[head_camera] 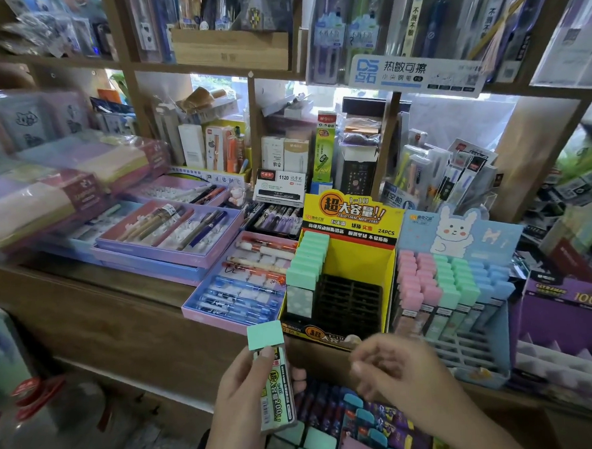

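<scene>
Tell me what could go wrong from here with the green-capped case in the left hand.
1. The left hand holds the case out in front of the counter. If it slips, it would likely drop among the open boxes below.
2. If it is headed for the yellow display box, it might knock the row of green-capped cases beside the empty black slots.
3. The right hand hovers near the box front and could bump it.
</scene>
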Demonstrator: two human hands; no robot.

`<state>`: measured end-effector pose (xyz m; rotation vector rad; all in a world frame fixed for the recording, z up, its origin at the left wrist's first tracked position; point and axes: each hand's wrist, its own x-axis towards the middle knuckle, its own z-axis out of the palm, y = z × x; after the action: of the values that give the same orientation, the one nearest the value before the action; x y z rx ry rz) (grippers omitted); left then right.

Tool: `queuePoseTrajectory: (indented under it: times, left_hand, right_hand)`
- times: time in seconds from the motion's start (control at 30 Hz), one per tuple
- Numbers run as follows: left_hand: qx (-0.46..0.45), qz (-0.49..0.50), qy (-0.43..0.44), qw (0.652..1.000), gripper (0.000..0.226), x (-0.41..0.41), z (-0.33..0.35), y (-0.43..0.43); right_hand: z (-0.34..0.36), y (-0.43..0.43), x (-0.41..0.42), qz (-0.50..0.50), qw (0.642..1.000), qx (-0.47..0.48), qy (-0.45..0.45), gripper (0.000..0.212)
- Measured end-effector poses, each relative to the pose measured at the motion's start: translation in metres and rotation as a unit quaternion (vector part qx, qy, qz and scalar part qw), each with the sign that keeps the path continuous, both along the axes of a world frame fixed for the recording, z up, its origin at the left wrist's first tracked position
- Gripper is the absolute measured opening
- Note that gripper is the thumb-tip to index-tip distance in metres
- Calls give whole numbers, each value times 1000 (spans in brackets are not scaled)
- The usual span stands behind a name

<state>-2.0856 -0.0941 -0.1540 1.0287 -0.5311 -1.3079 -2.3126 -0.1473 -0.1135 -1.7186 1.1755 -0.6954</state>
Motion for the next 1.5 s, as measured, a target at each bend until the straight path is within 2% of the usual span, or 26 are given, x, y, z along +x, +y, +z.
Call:
queuePoseTrajectory:
  times: [0.17,0.27,0.37,0.57,0.83,1.1,1.4,1.5]
  left_hand:
    - [-43,2,-80,996,29,-3,7,-2]
    - [-61,19,-202,977,28,0,17,-5]
    - [-95,5,-235,967,18,7,32,-13]
    - [-146,-15,-299,943,19,24,58,-42]
    - [-166,-14,-347,923,19,26,65,-72]
    - [-150,20,-454,878,18,30,52,-79]
    - [-153,15,-462,874,32,31,52,-80]
    - [-151,10,-487,860,27,34,53,-83]
  right_hand:
    - [-33,5,-43,32,987,134,78,6]
    - [-50,-2,-54,25,973,190,129,11]
    - [-62,-12,-58,24,967,180,180,10]
    - [-71,-14,-60,41,948,192,248,20]
    - [-71,-11,-62,41,946,204,249,24]
    - [-68,-9,-61,43,945,198,255,23]
    - [-70,-10,-60,47,943,205,257,22]
    - [-72,-11,-61,51,945,201,253,21]
